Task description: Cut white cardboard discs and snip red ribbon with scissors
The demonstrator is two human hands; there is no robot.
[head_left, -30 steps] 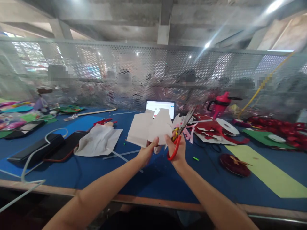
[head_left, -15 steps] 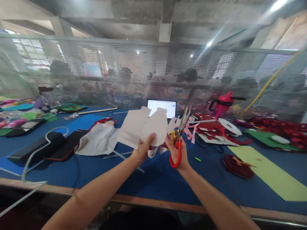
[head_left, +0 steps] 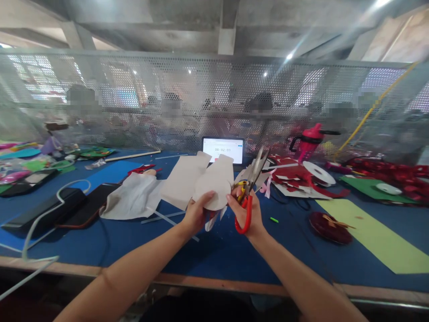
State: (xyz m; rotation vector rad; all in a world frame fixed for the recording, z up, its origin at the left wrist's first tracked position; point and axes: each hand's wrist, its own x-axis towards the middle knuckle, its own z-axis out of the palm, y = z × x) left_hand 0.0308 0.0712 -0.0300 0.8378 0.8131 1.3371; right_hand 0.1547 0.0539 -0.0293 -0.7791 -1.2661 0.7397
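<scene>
My left hand (head_left: 197, 212) is closed on the near left edge of a pale paper cutout (head_left: 216, 181) with a rounded near end, raised above the table. Scissors (head_left: 248, 217) with red handles are in my right hand (head_left: 252, 210), their blades pointing up and away, clear of the cutout. My right thumb tip meets the cutout's right edge. A small yellow part (head_left: 241, 184) shows by the right fingers; its kind is unclear. Behind the cutout is a larger pale sheet (head_left: 179, 181). Narrow pale strips hang below my hands.
A tablet (head_left: 223, 151) showing a timer stands ahead, before a perforated metal screen (head_left: 197, 94). White cloth (head_left: 134, 197), a phone (head_left: 89, 205) and a cable (head_left: 33, 228) lie left. Right are red scraps (head_left: 288, 172), a pink bottle (head_left: 310, 142), a dark red round object (head_left: 330, 227) and yellow-green paper (head_left: 372, 237).
The cutout has shifted in my hands, and its rounded near end now shows between them. The scissors stay in my right hand. The whole view has turned slightly right.
</scene>
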